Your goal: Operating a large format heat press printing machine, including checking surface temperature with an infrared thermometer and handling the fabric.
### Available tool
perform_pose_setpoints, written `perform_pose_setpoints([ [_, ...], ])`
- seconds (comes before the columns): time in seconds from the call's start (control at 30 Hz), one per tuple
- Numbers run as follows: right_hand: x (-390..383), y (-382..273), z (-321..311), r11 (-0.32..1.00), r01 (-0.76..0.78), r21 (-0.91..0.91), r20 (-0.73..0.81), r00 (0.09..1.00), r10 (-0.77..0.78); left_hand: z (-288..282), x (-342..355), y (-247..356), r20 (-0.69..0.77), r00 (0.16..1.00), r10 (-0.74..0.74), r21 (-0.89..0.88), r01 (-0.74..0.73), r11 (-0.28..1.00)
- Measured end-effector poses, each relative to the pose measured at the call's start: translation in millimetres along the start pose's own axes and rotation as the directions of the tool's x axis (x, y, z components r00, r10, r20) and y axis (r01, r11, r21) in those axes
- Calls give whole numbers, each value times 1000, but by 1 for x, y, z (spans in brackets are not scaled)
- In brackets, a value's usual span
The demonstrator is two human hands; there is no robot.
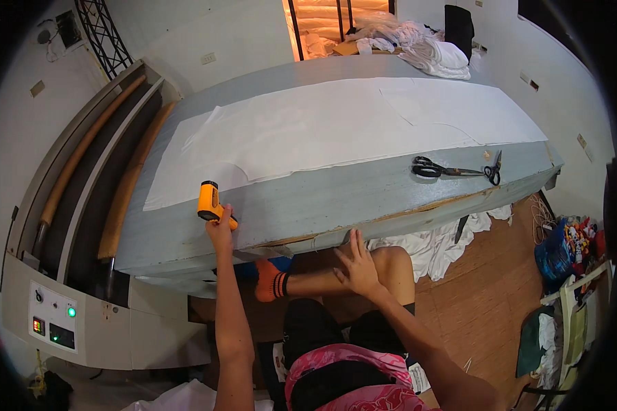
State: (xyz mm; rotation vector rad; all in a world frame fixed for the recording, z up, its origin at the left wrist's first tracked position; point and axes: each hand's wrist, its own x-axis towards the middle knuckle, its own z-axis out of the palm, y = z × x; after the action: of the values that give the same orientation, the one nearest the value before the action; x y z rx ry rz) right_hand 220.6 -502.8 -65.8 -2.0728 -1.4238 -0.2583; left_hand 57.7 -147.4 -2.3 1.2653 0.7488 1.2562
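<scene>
My left hand (220, 231) grips the handle of an orange and black pistol-shaped tool (210, 201) that stands at the near edge of the grey-blue table (336, 198). White fabric sheets (308, 133) lie spread flat over the table top, just beyond the tool. My right hand (356, 266) has its fingers spread and rests on my raised knee, below the table's front edge. It holds nothing. I sit with one leg crossed, wearing an orange sock (269, 281) with black stripes.
Two pairs of black scissors (440, 168) (494, 169) lie on the table's right part. White cloth piles sit at the far end (432, 51) and under the table (435, 243). A machine with long rollers (82, 164) and a control panel (53, 320) stands at the left.
</scene>
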Motion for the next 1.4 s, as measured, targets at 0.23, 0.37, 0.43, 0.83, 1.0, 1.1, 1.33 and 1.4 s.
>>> perform_pose_setpoints([
  [0.23, -8, 2, 9, 988, 77, -134, 121, 991, -61, -2, 1, -1, 27, 1000, 16, -9, -16, 1000],
  [0.37, -6, 1, 8, 987, 84, -138, 128, 990, -66, -2, 1, -1, 35, 999, 26, -7, -25, 1000],
  [0.43, -6, -1, 7, 988, 77, -134, 122, 991, -60, -2, 1, -1, 38, 999, 30, -6, -30, 1000],
  [0.83, -20, 4, 32, 991, 82, -102, 200, 978, -60, 2, -2, 1, 21, 1000, -9, 14, 9, 1000],
  [1.0, -17, 3, 30, 994, 53, -94, 231, 972, -30, -3, 3, -3, 27, 999, 18, 42, -19, 999],
  [1.1, -16, 2, 28, 994, 29, -109, 228, 974, -3, -3, 4, -4, 23, 1000, 15, 42, -16, 999],
  [1.33, -14, -3, 26, 987, -43, -154, 172, 983, 70, -2, 2, -2, 25, 1000, 2, 57, -3, 998],
  [1.4, -15, -2, 27, 983, -20, -184, 142, 989, 47, -2, 2, -2, 30, 1000, 9, 52, -11, 999],
])
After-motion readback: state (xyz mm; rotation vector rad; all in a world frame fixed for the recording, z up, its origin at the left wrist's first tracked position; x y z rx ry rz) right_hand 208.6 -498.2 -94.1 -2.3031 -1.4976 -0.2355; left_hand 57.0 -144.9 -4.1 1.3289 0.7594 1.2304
